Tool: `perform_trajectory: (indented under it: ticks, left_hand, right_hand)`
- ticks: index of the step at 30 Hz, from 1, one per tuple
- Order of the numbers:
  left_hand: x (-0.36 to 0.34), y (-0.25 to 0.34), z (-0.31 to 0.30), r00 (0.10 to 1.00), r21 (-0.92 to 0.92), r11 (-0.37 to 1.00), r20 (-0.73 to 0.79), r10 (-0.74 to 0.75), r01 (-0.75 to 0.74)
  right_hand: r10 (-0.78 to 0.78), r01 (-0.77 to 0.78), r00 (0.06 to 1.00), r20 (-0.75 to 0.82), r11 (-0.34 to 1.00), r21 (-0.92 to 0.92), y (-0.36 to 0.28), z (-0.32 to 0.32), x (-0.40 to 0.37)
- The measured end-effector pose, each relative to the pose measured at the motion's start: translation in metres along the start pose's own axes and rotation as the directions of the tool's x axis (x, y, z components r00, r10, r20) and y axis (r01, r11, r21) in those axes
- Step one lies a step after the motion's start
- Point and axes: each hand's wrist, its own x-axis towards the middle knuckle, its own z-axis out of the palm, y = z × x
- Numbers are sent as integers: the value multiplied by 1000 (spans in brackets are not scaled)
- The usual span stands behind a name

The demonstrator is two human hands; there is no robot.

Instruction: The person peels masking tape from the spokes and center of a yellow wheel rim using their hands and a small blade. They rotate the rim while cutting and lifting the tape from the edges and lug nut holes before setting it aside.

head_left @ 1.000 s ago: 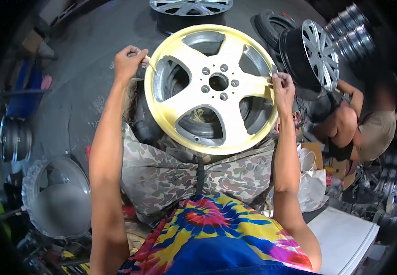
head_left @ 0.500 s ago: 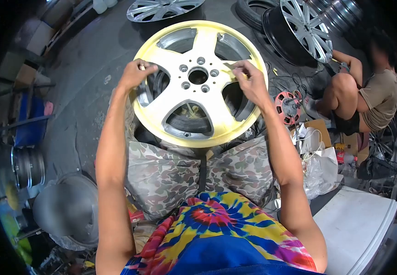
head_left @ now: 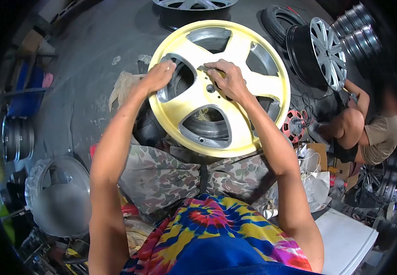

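A five-spoke car wheel rim [head_left: 258, 75] coated in pale yellow lies face up before my knees, with bare metal showing inside its openings. My left hand [head_left: 161, 77] is closed over the rim's left side, beside an opening; a tiny pale spot shows at its fingers, and I cannot make out what it is. Over the hub, my right hand [head_left: 228, 80] pinches a small flat dark piece [head_left: 203, 68], its end against the top of a spoke. That hand hides part of the centre hole and some bolt holes.
Another silver rim [head_left: 194, 4] lies beyond. At right are a tyre [head_left: 281, 23], a black-and-silver wheel [head_left: 324, 50], a red reel [head_left: 294, 126] and a crouching person [head_left: 377, 128]. A grey basin [head_left: 61, 197] stands at left; a white panel [head_left: 347, 238] lies lower right.
My right hand has moved left from the rim's right side to the hub. My left hand has shifted inward slightly. The view has turned, and the rim appears farther right and rotated.
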Motion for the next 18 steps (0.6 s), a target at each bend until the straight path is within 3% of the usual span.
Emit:
perform_trajectory:
  ticks: [3,4,5,9,11,12,14,18]
  left_hand:
    - [-4,25,-8,998,-30,997,-1,-67,67]
    - [-1,34,-18,983,38,986,79,-165,162]
    - [-2,33,-16,982,34,985,77,-172,169]
    - [-2,21,-8,979,-21,979,-14,-204,204]
    - [1,6,-9,990,-2,997,124,-70,71]
    - [2,0,-7,990,-8,997,126,-69,71]
    - [2,-4,-6,993,118,989,86,80,-90]
    - [0,6,-4,997,47,997,52,54,-56]
  right_hand:
    - [41,-42,998,55,999,27,0,7,11]
    - [34,-35,999,32,999,30,-1,10,14]
    - [34,-35,999,40,999,31,0,11,15]
    - [-19,24,997,71,998,-58,1,9,18]
    - [-13,16,998,62,999,-47,5,11,15]
    - [-10,14,998,65,999,-52,6,12,13]
    - [16,-14,996,83,1000,-22,3,14,11]
    - [54,-55,995,85,998,8,-7,18,9]
